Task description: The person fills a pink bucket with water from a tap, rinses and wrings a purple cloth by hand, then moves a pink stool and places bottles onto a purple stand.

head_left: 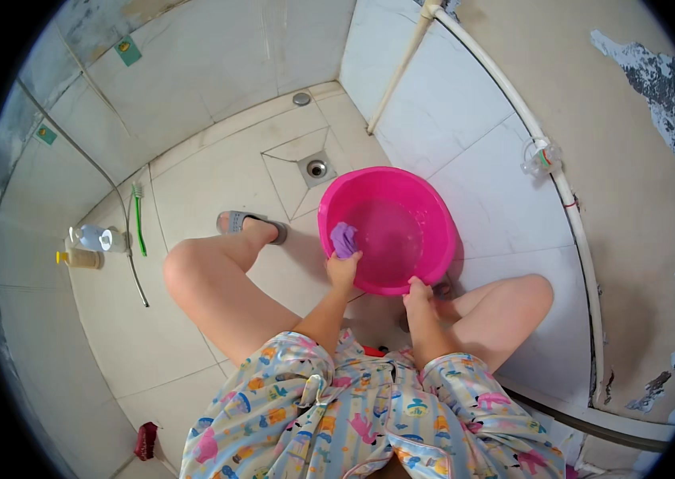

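While the pink basin (389, 231) is being gripped, a purple cloth (344, 239) is being held.
Left hand (343, 270) is being clamped on cloth; right hand (418, 294) on the rim.

- The floor (217, 172) is laid with pale square tiles and runs up to tiled walls.
- A round metal drain (316, 168) sits near the far corner, with a small metal cap (301, 99) beyond it at the far edge.
- A pink basin (389, 229) stands just beside the right wall.
- Along the left edge: two bottles (91, 247), a green toothbrush (138, 217), a thin hose (131, 255).
- A grey slipper (251, 226) rests mid-floor.
- A dark red object (146, 441) lies at the near-left corner.
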Demonstrator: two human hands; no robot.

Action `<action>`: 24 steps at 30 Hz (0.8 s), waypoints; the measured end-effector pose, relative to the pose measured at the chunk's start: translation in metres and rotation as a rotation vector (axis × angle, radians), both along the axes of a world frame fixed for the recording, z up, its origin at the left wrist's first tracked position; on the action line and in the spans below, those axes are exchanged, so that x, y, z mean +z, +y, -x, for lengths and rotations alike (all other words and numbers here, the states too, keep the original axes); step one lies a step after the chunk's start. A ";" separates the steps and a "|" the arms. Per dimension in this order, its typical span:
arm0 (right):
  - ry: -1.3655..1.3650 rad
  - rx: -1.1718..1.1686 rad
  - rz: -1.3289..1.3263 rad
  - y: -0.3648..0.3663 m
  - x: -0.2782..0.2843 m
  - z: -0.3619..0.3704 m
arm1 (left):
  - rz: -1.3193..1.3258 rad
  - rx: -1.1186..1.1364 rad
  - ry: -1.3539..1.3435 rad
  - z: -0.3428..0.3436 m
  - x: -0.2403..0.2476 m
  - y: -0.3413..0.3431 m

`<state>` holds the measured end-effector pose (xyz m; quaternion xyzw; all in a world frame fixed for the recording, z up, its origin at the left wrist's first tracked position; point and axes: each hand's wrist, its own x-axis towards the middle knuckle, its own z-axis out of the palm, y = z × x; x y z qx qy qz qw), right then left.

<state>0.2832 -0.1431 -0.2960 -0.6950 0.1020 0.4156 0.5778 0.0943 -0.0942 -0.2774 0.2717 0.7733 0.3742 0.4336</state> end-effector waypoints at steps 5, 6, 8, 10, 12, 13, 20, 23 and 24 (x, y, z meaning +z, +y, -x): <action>-0.115 0.176 -0.078 0.037 0.051 0.018 | -0.199 0.309 -0.508 0.016 0.003 0.012; -0.160 0.182 -0.119 0.041 0.049 0.006 | -0.142 0.307 -0.492 0.007 0.014 0.012; -0.204 0.206 -0.166 0.053 0.054 -0.003 | -0.094 0.320 -0.475 0.002 0.026 0.014; -0.305 0.292 -0.163 0.068 0.066 0.004 | -0.144 0.383 -0.533 0.007 0.029 0.016; -0.380 0.342 -0.181 0.084 0.074 0.005 | -0.199 0.383 -0.584 0.008 0.035 0.018; -0.449 0.383 -0.195 0.093 0.079 0.005 | -0.249 0.376 -0.629 0.008 0.037 0.020; -0.367 0.410 -0.248 0.133 0.101 0.015 | -0.292 0.430 -0.697 0.007 0.044 0.037; -0.359 0.432 -0.141 0.137 0.116 0.020 | -0.253 0.442 -0.653 0.005 0.043 0.043; -0.360 0.436 -0.135 0.140 0.118 0.020 | -0.248 0.447 -0.653 0.003 0.041 0.045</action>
